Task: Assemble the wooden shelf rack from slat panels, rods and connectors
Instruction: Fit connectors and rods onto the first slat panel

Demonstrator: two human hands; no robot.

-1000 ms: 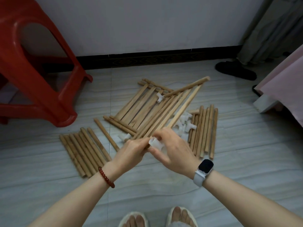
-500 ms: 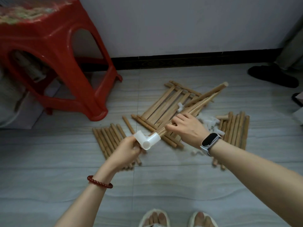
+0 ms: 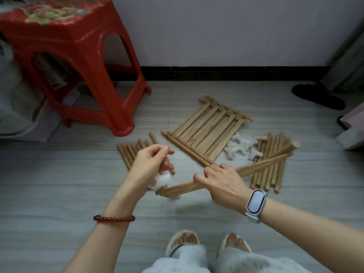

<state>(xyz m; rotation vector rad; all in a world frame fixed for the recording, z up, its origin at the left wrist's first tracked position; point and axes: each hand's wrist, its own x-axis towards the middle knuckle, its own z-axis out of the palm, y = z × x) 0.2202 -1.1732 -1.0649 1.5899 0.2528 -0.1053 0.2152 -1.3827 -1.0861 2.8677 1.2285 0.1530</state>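
Grey tiled floor (image 3: 59, 194) (white wall (image 3: 216, 26) behind) holds a slat panel (image 3: 208, 131).

A room in a home is shown, most likely a bedroom or living room. The floor (image 3: 59, 194) is laid with pale grey tiles with a faint wood-like grain, and a plain white wall (image 3: 216, 30) is finished at its foot with a dark skirting strip (image 3: 226, 73). A red plastic stool (image 3: 78, 62) with a patterned top is set against the wall at the left. A grey curtain (image 3: 348, 62) is hung at the far right, with a dark slipper (image 3: 317, 96) left below it and the edge of pink bedding (image 3: 354, 113) seen nearby. House slippers (image 3: 183, 241) are worn on bare feet, and flat-pack wooden parts (image 3: 208, 131) are spread directly on the floor.
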